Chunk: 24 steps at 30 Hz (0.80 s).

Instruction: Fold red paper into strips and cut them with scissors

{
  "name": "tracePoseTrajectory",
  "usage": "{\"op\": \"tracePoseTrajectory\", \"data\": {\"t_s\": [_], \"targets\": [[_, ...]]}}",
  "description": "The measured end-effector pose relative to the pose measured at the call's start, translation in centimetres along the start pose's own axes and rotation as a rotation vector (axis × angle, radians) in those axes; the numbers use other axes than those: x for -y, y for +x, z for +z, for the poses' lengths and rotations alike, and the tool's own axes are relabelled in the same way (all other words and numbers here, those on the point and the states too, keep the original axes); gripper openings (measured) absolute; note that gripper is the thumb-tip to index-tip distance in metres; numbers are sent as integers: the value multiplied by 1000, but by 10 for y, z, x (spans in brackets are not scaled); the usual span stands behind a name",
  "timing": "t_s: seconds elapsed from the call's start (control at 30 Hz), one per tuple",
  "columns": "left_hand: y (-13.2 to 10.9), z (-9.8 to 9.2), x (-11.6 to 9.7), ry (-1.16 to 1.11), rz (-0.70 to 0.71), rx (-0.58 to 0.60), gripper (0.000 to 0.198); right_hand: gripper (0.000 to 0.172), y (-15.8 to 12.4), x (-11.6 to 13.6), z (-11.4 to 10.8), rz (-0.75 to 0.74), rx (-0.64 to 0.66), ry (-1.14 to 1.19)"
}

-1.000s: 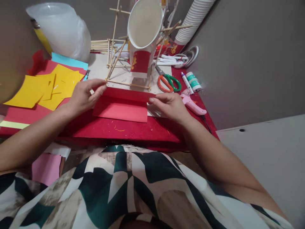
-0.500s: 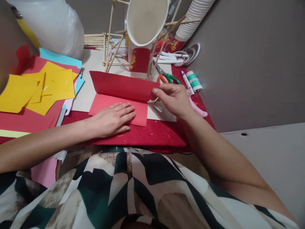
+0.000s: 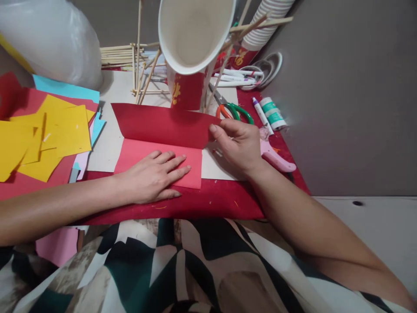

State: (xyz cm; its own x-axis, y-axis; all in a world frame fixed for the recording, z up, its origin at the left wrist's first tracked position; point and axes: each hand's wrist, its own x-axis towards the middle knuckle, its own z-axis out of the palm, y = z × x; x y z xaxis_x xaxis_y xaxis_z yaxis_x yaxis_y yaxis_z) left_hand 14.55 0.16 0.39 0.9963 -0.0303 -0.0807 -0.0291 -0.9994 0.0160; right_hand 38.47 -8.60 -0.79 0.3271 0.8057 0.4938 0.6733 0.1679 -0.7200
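Observation:
A folded sheet of red paper (image 3: 163, 124) lies in front of me, its far half standing up from the crease and its near half flat. My left hand (image 3: 156, 176) rests on the near half with its fingers spread. At the right end of the raised half, my right hand (image 3: 241, 141) pinches the paper's edge between thumb and fingers. Beneath the sheet is a pale board (image 3: 224, 167). Just beyond my right hand lie scissors (image 3: 239, 112) with green and orange handles.
Behind the sheet, a paper cup (image 3: 197, 39) stands among wooden sticks (image 3: 150, 76). Yellow paper pieces (image 3: 67, 130) lie at left, near a white plastic bag (image 3: 65, 43). At right are a pink-handled tool (image 3: 276, 157), a marker (image 3: 262, 115), a green-and-white roll (image 3: 273, 113) and stacked cups (image 3: 267, 21).
The view has shifted, so the table things appear lower and larger. Both hands keep their places on the red paper, with the left fingers slightly more spread.

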Motion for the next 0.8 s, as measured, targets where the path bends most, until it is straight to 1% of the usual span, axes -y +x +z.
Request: {"op": "tracePoseTrajectory", "data": {"t_s": [0.1, 0.23, 0.43, 0.6, 0.7, 0.8], "targets": [[1, 2, 1, 3, 10, -24, 66, 47, -1, 0, 2, -11, -22, -15], [1, 7, 0, -15, -11, -33, 65, 49, -3, 1, 4, 8, -38, -16], [-3, 11, -3, -52, 21, -80, 64, 44, -7, 3, 4, -18, -34, -27], [-5, 15, -5, -125, -13, -67, 65, 39, -7, 6, 3, -38, -50, -45], [-5, 18, -7, -199, -49, -53, 72, 38, -6, 7, 4, -59, -55, -36], [-4, 20, -8, -242, -82, -18, 77, 37, -7, 7, 4, -46, -52, -30]]}}
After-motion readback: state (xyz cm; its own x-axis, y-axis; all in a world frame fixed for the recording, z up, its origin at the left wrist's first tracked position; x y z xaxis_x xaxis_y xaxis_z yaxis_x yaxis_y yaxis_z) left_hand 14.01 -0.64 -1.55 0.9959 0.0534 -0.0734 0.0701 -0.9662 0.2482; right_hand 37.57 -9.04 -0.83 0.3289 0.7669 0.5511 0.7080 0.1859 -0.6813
